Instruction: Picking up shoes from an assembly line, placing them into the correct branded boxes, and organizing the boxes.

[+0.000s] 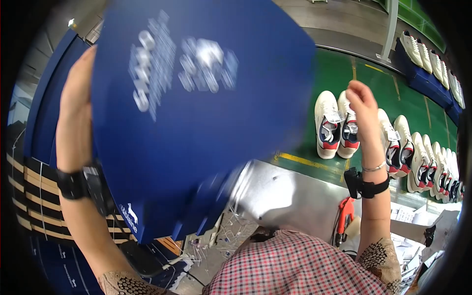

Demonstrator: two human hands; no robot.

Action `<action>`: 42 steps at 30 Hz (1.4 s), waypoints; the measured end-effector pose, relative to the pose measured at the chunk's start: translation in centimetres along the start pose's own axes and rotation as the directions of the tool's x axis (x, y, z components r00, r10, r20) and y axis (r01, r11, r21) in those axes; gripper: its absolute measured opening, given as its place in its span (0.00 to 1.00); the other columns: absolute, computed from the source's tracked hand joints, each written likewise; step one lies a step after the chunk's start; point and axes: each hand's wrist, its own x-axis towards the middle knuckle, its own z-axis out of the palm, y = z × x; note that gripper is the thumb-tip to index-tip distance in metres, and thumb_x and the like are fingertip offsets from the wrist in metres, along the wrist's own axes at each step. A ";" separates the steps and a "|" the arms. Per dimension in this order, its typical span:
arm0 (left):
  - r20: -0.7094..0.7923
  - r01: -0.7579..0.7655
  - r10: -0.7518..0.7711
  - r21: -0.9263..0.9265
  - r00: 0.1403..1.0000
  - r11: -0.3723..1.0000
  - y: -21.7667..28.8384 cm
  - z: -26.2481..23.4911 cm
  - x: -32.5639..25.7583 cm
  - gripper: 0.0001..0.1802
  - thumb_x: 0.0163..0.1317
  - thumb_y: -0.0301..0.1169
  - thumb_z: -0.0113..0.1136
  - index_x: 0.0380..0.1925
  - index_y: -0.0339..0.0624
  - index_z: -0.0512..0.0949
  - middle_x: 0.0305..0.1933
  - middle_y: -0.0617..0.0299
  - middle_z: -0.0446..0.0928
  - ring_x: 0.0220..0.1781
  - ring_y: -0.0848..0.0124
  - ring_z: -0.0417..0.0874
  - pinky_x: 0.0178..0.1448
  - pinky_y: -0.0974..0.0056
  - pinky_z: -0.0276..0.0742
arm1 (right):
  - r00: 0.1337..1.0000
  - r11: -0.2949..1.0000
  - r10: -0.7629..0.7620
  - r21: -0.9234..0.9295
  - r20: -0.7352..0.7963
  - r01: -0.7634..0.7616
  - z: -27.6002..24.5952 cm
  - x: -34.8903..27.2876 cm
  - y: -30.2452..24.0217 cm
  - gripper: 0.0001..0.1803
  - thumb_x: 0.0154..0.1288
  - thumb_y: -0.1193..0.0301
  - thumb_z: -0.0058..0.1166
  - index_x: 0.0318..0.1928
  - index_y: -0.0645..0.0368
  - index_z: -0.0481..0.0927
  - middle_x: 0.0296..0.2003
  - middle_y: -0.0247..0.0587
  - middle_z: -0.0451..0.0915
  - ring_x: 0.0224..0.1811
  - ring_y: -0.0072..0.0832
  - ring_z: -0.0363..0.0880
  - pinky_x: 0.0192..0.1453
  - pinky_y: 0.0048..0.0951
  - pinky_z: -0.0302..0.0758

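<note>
A large dark blue shoe box [211,128] with pale print fills the upper left, close to me and smeared by motion. My left hand [76,98] is closed on its left edge; the fingers are partly hidden behind that edge. Off to the right, apart from the box, my right hand [363,101] hangs over the green table with loosely bent fingers and nothing visible in them. Just beside it stands a pair of white sneakers [327,123] with red and navy heels and paper tags; my hand partly covers the right shoe.
More white sneakers [423,160] run in a row to the right along the green tabletop [305,179]. Others sit on blue boxes [425,81] at the far right. A red-handled tool [345,216] lies by the metal edge. Slatted stacks [42,196] stand left.
</note>
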 end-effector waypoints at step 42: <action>0.499 -0.354 -0.246 0.816 0.831 0.457 -14.0 10.7 16.5 0.27 0.52 0.40 0.62 0.51 0.40 0.72 0.50 0.45 0.75 0.55 0.53 0.74 0.58 0.58 0.69 | 0.978 0.977 -0.208 0.050 0.014 0.208 15.9 9.8 -0.1 0.22 0.51 0.81 0.46 0.51 0.62 0.73 0.38 0.34 0.80 0.37 0.17 0.74 0.43 0.21 0.71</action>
